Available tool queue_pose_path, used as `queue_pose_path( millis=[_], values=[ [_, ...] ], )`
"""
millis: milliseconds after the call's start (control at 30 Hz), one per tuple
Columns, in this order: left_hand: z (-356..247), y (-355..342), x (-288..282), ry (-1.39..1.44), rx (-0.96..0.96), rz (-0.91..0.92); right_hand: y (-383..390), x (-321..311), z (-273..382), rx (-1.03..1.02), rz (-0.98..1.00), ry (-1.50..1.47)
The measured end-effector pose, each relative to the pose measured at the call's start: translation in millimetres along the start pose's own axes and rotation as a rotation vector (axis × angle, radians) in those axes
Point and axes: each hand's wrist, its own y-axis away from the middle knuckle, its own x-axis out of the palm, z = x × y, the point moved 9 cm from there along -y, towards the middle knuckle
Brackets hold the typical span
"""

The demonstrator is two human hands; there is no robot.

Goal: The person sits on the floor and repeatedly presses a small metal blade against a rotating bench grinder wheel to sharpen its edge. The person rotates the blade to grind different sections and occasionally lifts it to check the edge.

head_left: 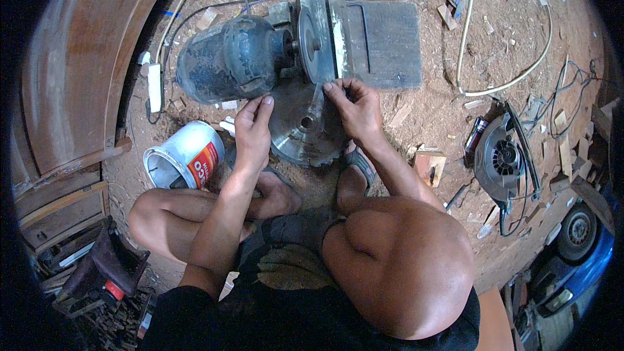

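Reader: What forms the ground?
Author: A dirt floor (432,114) strewn with sawdust and offcuts. On it stand a blue-grey motor (227,58), its grinding wheel (312,32) and, right of the wheel, a grey board (396,39).
Reader: Where is the saw blade (289,140)?
Author: Below the wheel, just off the board's near edge; contact with the wheel cannot be told.
Reader: And the fingers?
Author: Those of the left hand (253,131) pinch its left rim; those of the right hand (359,109), its upper right rim.
Reader: The surroundings?
Author: A white bucket (170,151) left of the left hand; a circular saw (494,162) beyond the board's near right corner.
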Motion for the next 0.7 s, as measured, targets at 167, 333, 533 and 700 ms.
queue_pose_path(
  millis=[167,333,533,700],
  values=[
    [3,8,1,0.025,-0.038,-0.004,9,-2,-1,0.000,0.006,-0.040],
    [1,23,-1,0.037,0.019,-0.025,28,-4,8,0.057,0.144,-0.320],
    [-11,32,0,0.025,0.145,-0.027,35,-12,27,0.029,0.143,-0.291],
    [-24,36,-4,0.034,0.186,-0.053,38,-17,32,-0.029,0.179,-0.224]
  ],
)
